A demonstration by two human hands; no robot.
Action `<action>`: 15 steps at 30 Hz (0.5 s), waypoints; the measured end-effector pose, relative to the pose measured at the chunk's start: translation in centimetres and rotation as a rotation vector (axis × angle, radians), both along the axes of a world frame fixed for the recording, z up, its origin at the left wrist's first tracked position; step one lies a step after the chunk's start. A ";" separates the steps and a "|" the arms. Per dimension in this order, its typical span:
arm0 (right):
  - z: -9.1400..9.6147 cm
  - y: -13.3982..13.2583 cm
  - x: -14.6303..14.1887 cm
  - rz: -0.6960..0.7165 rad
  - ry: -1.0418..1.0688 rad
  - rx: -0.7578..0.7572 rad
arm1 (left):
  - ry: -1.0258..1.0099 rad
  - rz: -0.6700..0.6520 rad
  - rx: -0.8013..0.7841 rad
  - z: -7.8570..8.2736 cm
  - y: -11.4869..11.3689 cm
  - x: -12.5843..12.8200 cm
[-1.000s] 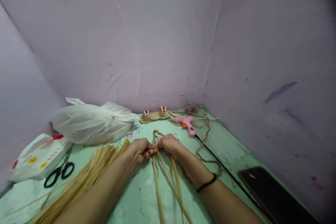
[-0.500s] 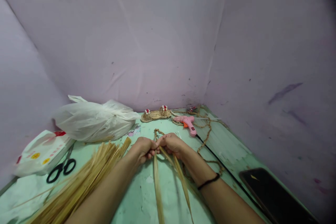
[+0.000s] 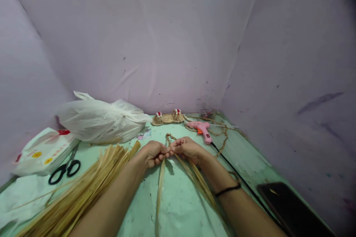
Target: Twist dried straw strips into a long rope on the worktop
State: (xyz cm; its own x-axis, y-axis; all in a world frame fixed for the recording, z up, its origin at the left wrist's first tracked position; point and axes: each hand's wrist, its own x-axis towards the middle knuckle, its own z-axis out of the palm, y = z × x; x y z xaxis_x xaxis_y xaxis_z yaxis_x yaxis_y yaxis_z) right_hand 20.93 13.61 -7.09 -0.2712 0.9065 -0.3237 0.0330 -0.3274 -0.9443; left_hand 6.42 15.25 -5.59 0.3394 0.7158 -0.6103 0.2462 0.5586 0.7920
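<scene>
Fingertips of my left hand (image 3: 155, 153) and my right hand (image 3: 185, 148) meet over the table, pinched on dried straw strips. One pale straw strip (image 3: 160, 192) hangs toward me from below my left fingers. More strips (image 3: 198, 179) run from under my right hand, down along my right forearm. Just beyond the fingers lies a twisted straw cord (image 3: 168, 137), joined to the strips as far as I can see. The exact crossing of the strips is hidden by my fingers. A thick bundle of dried straw (image 3: 83, 189) lies beside my left forearm.
At the back stand a white plastic bag (image 3: 105, 120) and small woven straw slippers (image 3: 168, 119). A pink glue gun (image 3: 204, 129) trails a black cable on the right, near a dark phone (image 3: 292, 207). Black scissors (image 3: 65, 172) and a white box (image 3: 46, 152) are at left.
The strip under my left fingers has swung left, and the strips by my right hand have shifted right toward the forearm. Both hands stay close together. The view has shifted slightly.
</scene>
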 end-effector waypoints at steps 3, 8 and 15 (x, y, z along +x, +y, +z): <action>0.3 0.1 -0.1 -0.023 -0.048 0.035 | -0.030 0.001 -0.007 0.4 0.1 0.0; 0.3 0.0 -0.9 -0.057 -0.268 0.129 | 0.204 0.036 0.175 0.7 -0.7 0.5; 1.1 -0.3 -1.0 -0.127 -0.689 0.184 | 0.192 0.179 0.233 0.9 -1.7 1.4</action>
State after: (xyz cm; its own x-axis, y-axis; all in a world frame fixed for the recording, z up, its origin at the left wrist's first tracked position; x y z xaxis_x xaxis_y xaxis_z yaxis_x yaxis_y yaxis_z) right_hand 19.92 13.36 -6.01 0.0502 0.9736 -0.2228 0.6127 -0.2061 -0.7629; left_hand 7.81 13.56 -4.67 0.0912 0.8810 -0.4643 0.3177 0.4161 0.8520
